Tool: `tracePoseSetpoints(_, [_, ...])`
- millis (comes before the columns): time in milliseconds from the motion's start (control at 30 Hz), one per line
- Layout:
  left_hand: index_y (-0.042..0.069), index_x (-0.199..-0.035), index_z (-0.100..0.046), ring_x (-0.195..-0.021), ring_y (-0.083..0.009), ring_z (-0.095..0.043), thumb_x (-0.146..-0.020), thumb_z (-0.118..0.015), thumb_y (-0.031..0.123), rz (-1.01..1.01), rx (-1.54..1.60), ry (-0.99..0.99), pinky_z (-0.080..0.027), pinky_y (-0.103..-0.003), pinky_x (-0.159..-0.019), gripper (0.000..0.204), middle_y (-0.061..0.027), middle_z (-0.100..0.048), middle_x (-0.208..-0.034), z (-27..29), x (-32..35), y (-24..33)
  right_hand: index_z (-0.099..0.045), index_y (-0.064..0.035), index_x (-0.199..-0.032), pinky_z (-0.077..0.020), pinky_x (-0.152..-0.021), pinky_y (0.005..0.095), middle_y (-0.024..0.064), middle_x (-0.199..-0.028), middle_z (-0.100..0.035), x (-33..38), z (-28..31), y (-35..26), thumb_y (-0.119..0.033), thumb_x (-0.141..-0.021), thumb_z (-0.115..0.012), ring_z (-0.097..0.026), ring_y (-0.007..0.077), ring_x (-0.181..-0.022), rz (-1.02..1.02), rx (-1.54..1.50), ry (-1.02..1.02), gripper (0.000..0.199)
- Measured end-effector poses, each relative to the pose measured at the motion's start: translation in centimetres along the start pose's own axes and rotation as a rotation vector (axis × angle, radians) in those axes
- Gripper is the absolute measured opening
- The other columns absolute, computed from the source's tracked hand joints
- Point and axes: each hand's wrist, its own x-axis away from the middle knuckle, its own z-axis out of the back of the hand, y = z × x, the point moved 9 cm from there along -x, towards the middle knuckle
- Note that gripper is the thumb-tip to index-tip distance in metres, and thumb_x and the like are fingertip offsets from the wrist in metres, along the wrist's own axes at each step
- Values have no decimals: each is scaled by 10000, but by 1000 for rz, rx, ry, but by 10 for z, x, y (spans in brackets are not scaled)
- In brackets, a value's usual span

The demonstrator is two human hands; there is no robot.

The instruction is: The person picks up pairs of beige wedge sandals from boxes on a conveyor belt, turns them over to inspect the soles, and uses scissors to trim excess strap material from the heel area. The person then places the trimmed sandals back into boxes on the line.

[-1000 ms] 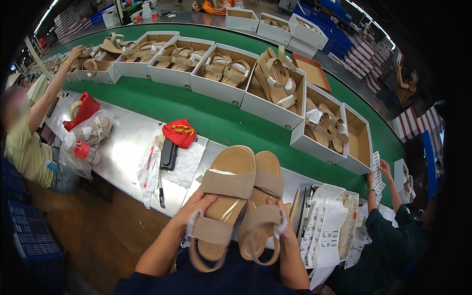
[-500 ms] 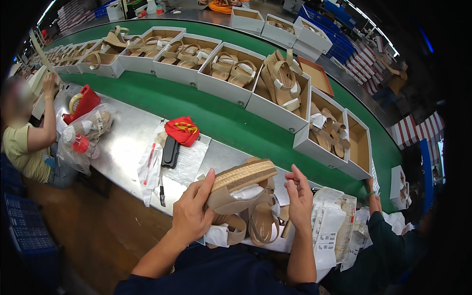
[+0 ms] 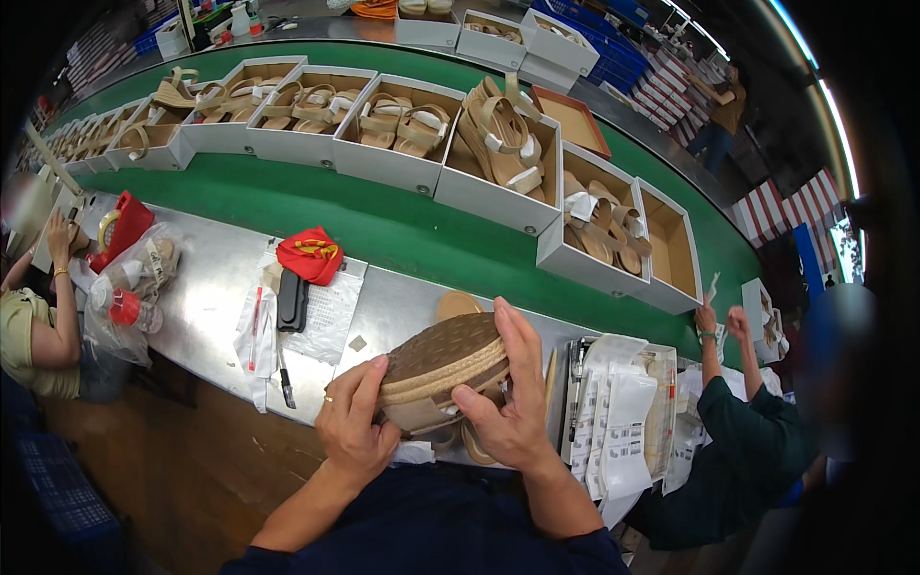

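At lower centre of the frame both hands hold a tan wedge sandal turned sole-up over the near edge of a steel table. The left hand grips its left end, fingers curled and pressed close together, a ring on one. The right hand lies over the right end, fingers spread across the woven sole, thumb underneath. A second sandal lies partly hidden just behind and below the held one.

To the left of the hands a black flat case lies on white paper, with a red cloth bundle just above it and a clear bag of bottles farther left. Close on the right stands a stack of white label sheets, crowding that side. Beyond the table runs a green belt carrying a row of open boxes of sandals.

A person in a yellow top sits at the left edge; another in dark green works at the right. Bare table shows between the case and the hands.
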Motion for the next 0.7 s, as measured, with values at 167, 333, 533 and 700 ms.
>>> tracePoseSetpoints(167, [-8, -1296, -554, -991, -334, -630, -675, -684, 2, 22, 37, -33, -521, -390, -815, 635, -173, -645, -1124, -8, 11, -12, -488, 22, -1379, -354, -1097, 403, 238, -1464, -391, 5, 2, -1, -101, -949, -523, -431, 357, -1343, -23, -65, 37, 448])
tracePoseSetpoints(333, [-29, -1396, -446, -1084, -353, -612, -754, -672, 23, 235, 426, -219, -478, -382, -941, 683, -210, -615, -1202, -32, 19, -42, -532, 30, -1333, -368, -1083, 383, 204, -1387, -499, 20, 7, 18, -47, -983, -409, -495, 311, -1284, -202, -234, 125, 379])
tracePoseSetpoints(533, [9, -1534, -187, -1337, -318, -410, -687, -818, 170, 187, 723, -623, -331, -415, -1101, 1069, -223, -381, -1457, -38, 16, -40, -539, 25, -1327, -382, -1068, 381, 179, -1342, -529, 22, -6, 8, -110, -998, -471, -525, 308, -1235, -167, -15, 45, 362])
tracePoseSetpoints(700, [14, -1518, -224, -1284, -287, -462, -675, -900, 246, 352, 733, -271, -375, -403, -1077, 1106, -185, -415, -1424, -57, 23, -84, -550, 12, -1330, -401, -1043, 382, 186, -1354, -514, 24, -5, 18, -94, -975, -528, -514, 309, -1236, -149, -119, 41, 371])
